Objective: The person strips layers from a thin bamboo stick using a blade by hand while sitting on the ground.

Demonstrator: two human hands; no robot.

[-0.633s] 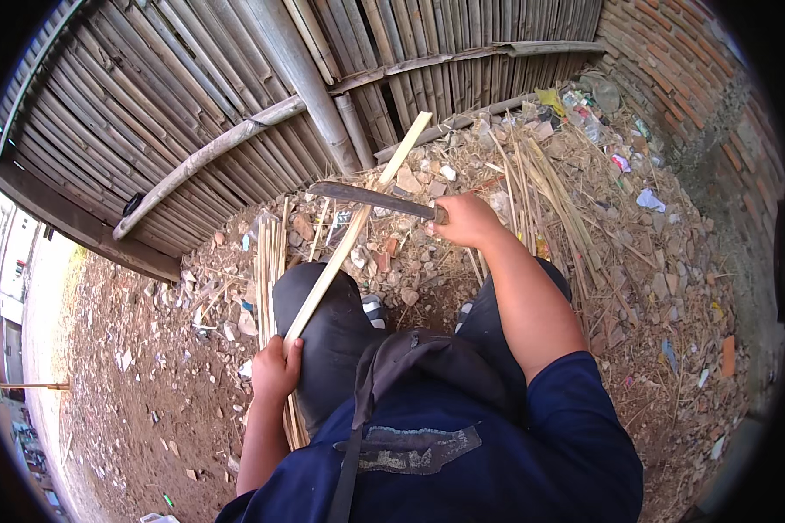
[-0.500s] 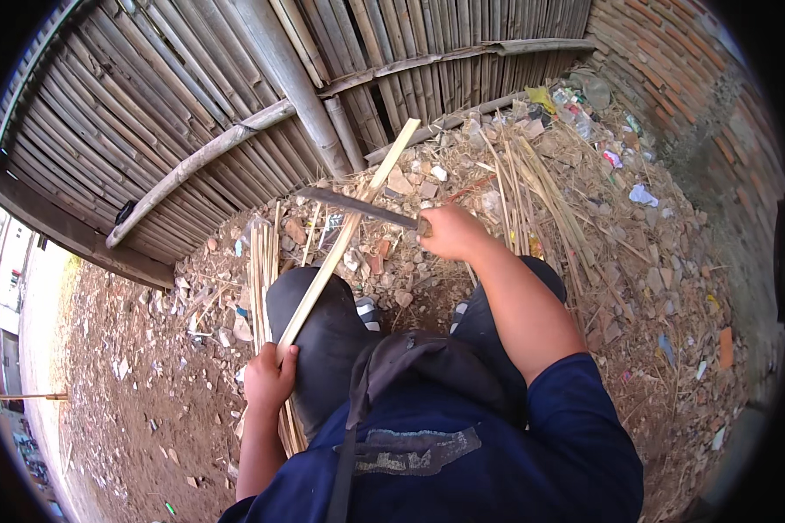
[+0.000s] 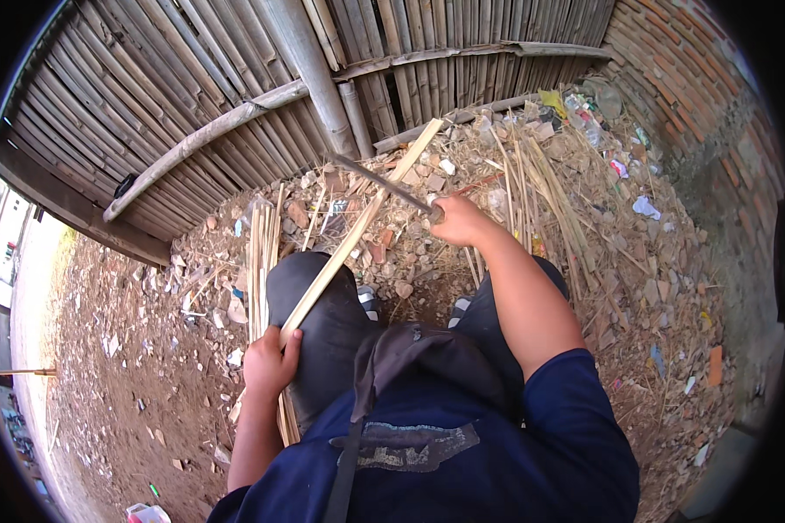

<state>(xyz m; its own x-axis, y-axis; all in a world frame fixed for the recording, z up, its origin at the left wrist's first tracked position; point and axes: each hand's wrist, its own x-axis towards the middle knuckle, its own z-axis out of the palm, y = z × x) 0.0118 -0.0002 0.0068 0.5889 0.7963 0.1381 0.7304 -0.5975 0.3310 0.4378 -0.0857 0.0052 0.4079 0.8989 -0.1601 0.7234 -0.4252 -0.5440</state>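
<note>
The left hand (image 3: 269, 364) is closed tight around the near end of a long bamboo strip (image 3: 358, 231). The strip lies over the person's left knee (image 3: 318, 301) and points up and away toward the bamboo fence (image 3: 192, 105). The right hand (image 3: 459, 221) is closed around the handle of a big knife (image 3: 377, 182). The dark blade goes across the strip, a bit past its middle, and seems to touch it. A bunch of thin bamboo strips (image 3: 260, 261) lies on the stony ground (image 3: 131, 349) just left of the knee. More loose strips (image 3: 541, 183) lie to the right, near a brick wall (image 3: 698, 96).
</note>
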